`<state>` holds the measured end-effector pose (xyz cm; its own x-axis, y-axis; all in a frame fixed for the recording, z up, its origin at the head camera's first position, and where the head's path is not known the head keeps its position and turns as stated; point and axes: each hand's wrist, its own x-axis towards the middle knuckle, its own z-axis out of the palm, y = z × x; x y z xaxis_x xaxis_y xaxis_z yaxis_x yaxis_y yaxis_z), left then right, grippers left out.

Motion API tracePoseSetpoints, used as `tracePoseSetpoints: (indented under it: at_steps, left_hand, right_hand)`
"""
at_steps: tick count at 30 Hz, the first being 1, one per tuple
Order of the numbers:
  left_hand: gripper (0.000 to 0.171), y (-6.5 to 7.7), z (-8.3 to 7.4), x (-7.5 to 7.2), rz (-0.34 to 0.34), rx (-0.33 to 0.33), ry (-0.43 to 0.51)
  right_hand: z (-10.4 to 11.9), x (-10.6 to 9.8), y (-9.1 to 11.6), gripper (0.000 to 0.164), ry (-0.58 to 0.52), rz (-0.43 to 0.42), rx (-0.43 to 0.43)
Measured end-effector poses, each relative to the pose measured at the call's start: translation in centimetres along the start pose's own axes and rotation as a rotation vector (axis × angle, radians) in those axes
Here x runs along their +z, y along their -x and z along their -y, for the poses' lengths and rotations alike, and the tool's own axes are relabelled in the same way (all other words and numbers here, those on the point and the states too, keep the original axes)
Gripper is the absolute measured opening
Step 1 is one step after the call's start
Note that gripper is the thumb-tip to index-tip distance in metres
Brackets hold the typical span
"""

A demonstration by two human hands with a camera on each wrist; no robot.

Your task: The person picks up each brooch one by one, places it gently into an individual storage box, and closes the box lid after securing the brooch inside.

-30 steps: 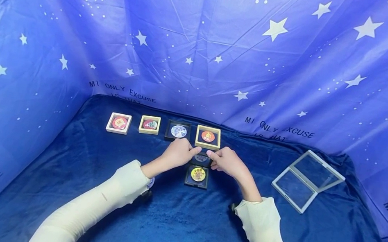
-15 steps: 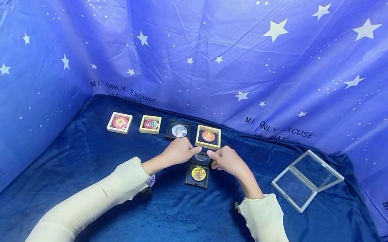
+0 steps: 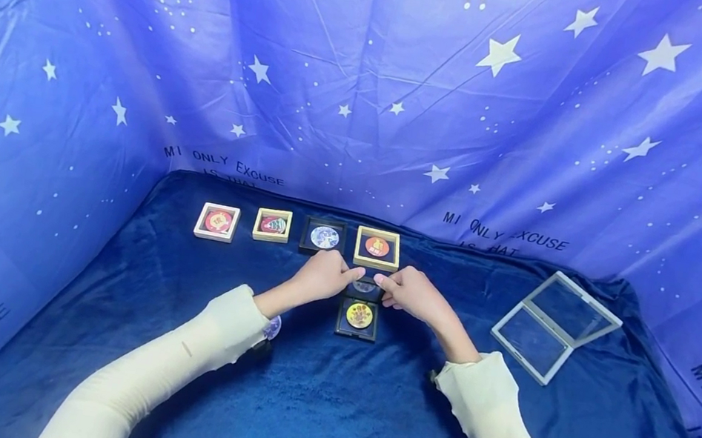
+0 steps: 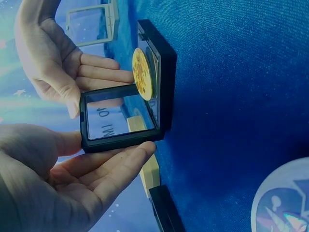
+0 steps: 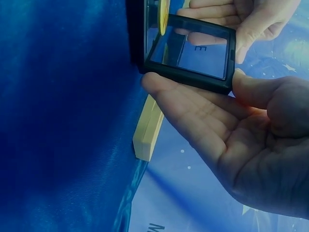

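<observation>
Beneath my hands stands a small black display case (image 3: 340, 330), its clear-windowed lid (image 4: 120, 141) raised upright from the base. A round yellow badge (image 3: 359, 315) with a flower-like picture rests on the base's clear sheet. My left hand (image 3: 321, 275) holds one side of the lid, its thumb at the top edge and its fingers along the side. Opposite it, my right hand (image 3: 413, 293) grips the other side between thumb and fingers. The badge's reflection shows in the lid in the head view.
Behind the hands are a white-framed case (image 3: 214, 236), two wooden-framed cases, one small (image 3: 270, 238) and one larger (image 3: 375, 263), and a black case (image 3: 303, 242), each with a round badge. An opened grey case (image 3: 516, 360) lies right. Another badge (image 3: 272, 327) peeks from behind the left sleeve.
My right sleeve has shifted slightly to the right. Both hands, the black case and the yellow badge stay nearly where they were.
</observation>
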<state>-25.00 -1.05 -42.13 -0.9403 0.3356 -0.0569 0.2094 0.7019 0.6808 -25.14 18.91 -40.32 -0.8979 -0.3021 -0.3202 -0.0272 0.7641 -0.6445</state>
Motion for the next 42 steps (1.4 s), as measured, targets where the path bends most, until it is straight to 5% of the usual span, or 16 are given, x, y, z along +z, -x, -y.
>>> tracePoseSetpoints:
  at_steps: [9, 21, 27, 42]
  left_hand:
    - [0.064, 0.5, -0.1, 0.1, -0.003, 0.002, -0.010]
    - [0.061, 1.8, 0.1, 0.3, 0.001, 0.086, -0.030]
    - [0.055, 2.4, 0.5, 0.3, 0.041, 0.121, -0.042]
    - [0.035, 2.7, 1.5, 0.0, 0.141, 0.227, -0.073]
  right_hand:
    - [-0.2, 0.2, 0.2, 0.044, 0.050, -0.027, -0.017]
    - [-0.8, 1.1, 1.5, 0.043, 0.117, -0.094, -0.125]
    - [-1.2, 1.7, 2.4, 0.030, 0.147, -0.105, -0.201]
    - [-2.0, 2.5, 2.9, 0.043, 0.175, -0.106, -0.251]
